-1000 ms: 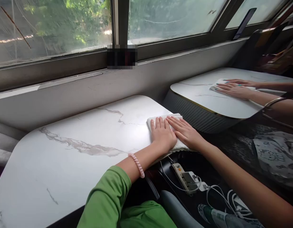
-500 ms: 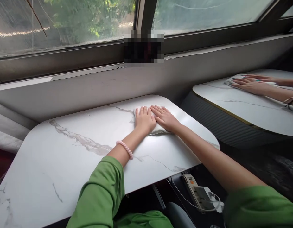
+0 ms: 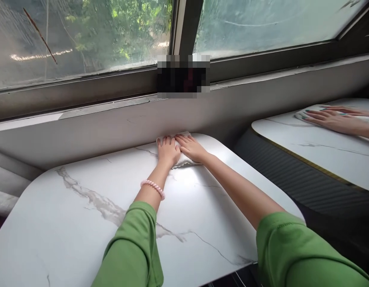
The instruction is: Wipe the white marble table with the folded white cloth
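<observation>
My left hand [image 3: 168,151] lies flat, fingers stretched forward, on a folded white cloth [image 3: 186,160]. Beside it, my right hand [image 3: 192,148] presses on the same cloth with its fingers extended and angled to the left. The two hands touch or nearly touch at the left thumb. Under them is a white marble-patterned table [image 3: 202,215]; the cloth reaches its far edge by the wall. A pink coiled band [image 3: 153,188] circles my left wrist. Most of the cloth is hidden beneath the hands.
A low wall [image 3: 112,131] and windows border the table's far side. To the right, another person's hands [image 3: 336,119] rest on a white cloth on a second marble-patterned table [image 3: 328,153]. A dark gap separates the tables. Pale folded fabric [image 3: 10,183] is at the left.
Both my hands have slid the cloth away from me and leftward, up to the table's far edge. The view has tilted up, and the power strip below the table has left it.
</observation>
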Available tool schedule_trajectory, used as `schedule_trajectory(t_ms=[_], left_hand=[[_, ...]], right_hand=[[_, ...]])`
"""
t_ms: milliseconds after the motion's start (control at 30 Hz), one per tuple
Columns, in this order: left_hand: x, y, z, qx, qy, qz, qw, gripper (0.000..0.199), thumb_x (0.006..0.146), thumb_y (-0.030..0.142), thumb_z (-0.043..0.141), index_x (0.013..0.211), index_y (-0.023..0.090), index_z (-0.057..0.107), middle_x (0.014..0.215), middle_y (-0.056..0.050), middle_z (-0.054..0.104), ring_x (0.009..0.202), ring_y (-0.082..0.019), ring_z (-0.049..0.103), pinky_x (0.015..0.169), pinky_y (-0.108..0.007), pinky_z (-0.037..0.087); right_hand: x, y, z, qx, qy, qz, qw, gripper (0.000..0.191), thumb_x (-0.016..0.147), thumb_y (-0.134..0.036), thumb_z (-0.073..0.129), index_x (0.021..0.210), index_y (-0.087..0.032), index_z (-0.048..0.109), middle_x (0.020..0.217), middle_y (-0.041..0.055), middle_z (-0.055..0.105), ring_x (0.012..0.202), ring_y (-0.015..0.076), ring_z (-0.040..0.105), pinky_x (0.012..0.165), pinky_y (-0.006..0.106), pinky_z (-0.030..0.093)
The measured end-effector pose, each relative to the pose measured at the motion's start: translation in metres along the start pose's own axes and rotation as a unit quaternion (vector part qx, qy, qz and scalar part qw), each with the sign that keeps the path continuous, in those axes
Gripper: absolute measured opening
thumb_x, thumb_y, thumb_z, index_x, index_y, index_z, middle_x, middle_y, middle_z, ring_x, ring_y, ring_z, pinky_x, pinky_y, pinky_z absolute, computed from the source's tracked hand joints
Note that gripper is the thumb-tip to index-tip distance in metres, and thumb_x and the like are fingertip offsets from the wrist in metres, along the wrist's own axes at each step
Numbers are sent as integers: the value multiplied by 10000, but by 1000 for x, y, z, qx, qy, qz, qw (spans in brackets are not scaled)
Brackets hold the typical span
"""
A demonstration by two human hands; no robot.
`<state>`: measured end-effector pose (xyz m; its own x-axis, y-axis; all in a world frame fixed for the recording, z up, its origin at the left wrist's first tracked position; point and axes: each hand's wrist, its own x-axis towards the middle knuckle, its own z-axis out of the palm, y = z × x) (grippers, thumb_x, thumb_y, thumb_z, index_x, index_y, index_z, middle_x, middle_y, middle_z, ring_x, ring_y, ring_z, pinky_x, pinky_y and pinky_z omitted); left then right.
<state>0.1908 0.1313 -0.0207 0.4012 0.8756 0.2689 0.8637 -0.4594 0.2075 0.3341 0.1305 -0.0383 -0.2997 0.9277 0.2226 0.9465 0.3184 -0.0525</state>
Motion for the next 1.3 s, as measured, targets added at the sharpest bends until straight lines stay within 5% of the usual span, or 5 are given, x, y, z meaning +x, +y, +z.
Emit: schedule_trajectory(t_ms=[267,567,700,1067,1300], left_hand=[[-49,19,-9,5,-18,10,1000,508,964,293,243,1407,87,386,1488,-101,371,1397,-214,267,1179,-460,109],[-183,80,-44,4,-57,93,994,571,976,361,238,1437,33,316,1513,-166,298,1423,-282,188,1177,-492,105],[-217,91,-57,-8,-92,124,988,583,978,361,230,1433,5,306,1528,-178,243,1433,-286,126,1180,-495,94],[-212,74,-60,-79,-119,88,986,614,971,365,236,1471,13,191,1557,-143,160,1439,-234,102,1189,-399,131],[-150,5,-50,-43,-62,25,997,518,972,315,271,1427,83,352,1505,-96,342,1398,-199,275,1174,-358,179]], right_hand=[[-52,-21,-7,-3,-3,-1,1000,564,944,-270,184,1463,-86,306,1514,132,314,1405,225,259,1126,459,247],[-207,-66,-31,-24,63,-50,996,596,975,-282,195,1518,-191,-31,1530,85,294,1415,197,223,1124,461,271],[-246,-89,-42,-29,85,-49,995,625,976,-275,204,1499,-218,-134,1548,76,247,1414,204,227,1121,474,274],[-231,-102,-42,-34,71,-39,996,637,975,-269,207,1491,-220,-163,1533,89,285,1412,204,232,1118,482,271],[-131,-111,-19,-16,25,-24,999,571,954,-291,205,1509,-161,185,1516,103,318,1404,215,261,1122,472,247]])
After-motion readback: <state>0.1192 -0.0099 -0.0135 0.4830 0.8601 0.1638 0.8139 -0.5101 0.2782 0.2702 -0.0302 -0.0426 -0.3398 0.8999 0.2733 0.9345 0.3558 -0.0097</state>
